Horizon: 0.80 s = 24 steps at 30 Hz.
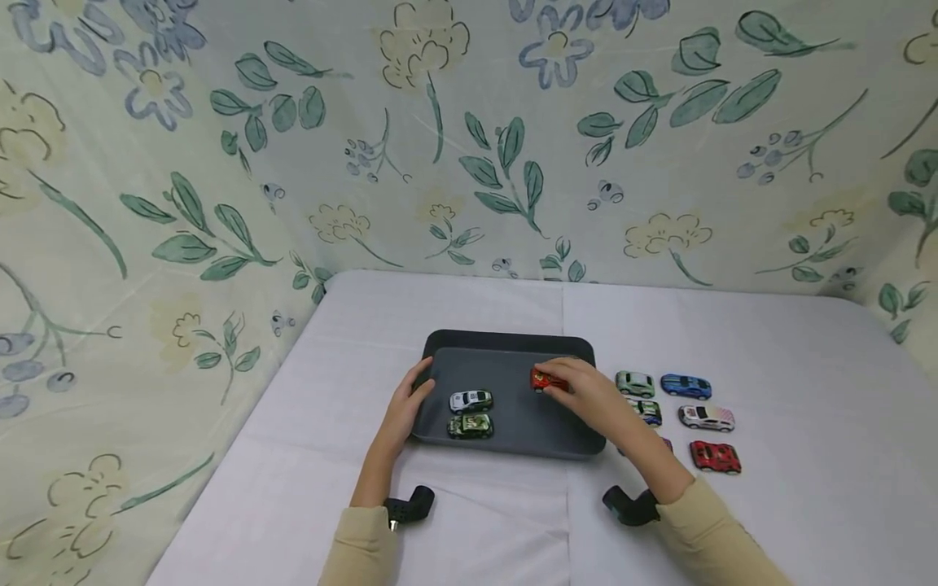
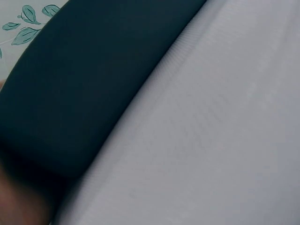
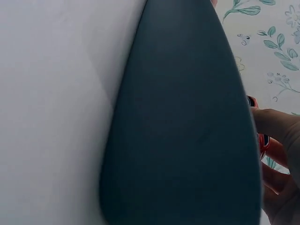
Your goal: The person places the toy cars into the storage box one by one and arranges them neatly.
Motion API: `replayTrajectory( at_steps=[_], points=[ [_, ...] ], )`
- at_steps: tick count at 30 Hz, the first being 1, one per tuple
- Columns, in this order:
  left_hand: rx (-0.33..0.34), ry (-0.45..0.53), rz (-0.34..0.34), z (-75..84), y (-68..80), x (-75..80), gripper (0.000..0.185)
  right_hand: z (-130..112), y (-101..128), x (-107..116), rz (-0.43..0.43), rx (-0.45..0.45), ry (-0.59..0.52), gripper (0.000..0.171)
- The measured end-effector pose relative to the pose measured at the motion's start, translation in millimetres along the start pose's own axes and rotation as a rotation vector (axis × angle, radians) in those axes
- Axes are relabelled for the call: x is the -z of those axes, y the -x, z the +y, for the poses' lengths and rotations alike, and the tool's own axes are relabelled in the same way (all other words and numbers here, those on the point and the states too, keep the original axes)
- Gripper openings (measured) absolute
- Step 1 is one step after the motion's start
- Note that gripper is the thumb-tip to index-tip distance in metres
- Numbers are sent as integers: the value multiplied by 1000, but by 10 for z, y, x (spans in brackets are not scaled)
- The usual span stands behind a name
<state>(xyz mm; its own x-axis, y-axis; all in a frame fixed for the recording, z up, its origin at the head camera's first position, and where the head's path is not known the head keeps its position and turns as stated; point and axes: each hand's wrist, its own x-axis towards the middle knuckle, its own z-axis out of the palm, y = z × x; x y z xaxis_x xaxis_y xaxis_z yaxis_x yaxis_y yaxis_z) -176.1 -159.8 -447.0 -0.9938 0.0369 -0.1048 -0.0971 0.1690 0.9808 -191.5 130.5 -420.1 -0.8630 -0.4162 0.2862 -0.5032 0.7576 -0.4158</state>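
Observation:
A dark grey tray (image 1: 513, 435) lies on the white-covered table. My left hand (image 1: 401, 407) holds its left rim; the left wrist view shows mostly the tray's outer wall (image 2: 89, 79) with a blurred bit of hand at the lower left. Over the right part of the tray, my right hand (image 1: 592, 396) pinches a red toy car (image 1: 541, 379) between thumb and fingers. In the right wrist view the red car (image 3: 264, 143) is partly hidden behind the tray wall. Inside the tray at left sit a white toy car (image 1: 471, 400) and a camouflage toy car (image 1: 470, 426).
Right of the tray stand several toy cars: a pale green one (image 1: 634, 383), a blue one (image 1: 685, 386), a white-pink one (image 1: 707, 417), and a red-black one (image 1: 716, 457). Others there are partly covered by the right forearm. Floral cloth (image 1: 469, 163) hangs behind the table.

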Motion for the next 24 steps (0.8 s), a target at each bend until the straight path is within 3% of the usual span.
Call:
replayTrajectory(
  at_steps=[7, 19, 24],
  points=[
    [3, 2, 2, -11, -17, 11, 47, -145, -186, -149, -21, 41, -45, 40],
    [0, -3, -14, 13, -39, -4, 46, -397, -484, -161, -38, 77, -82, 38],
    [5, -4, -5, 10, -27, -1, 47, -434, -610, -198, -99, 58, -119, 38]
  ],
)
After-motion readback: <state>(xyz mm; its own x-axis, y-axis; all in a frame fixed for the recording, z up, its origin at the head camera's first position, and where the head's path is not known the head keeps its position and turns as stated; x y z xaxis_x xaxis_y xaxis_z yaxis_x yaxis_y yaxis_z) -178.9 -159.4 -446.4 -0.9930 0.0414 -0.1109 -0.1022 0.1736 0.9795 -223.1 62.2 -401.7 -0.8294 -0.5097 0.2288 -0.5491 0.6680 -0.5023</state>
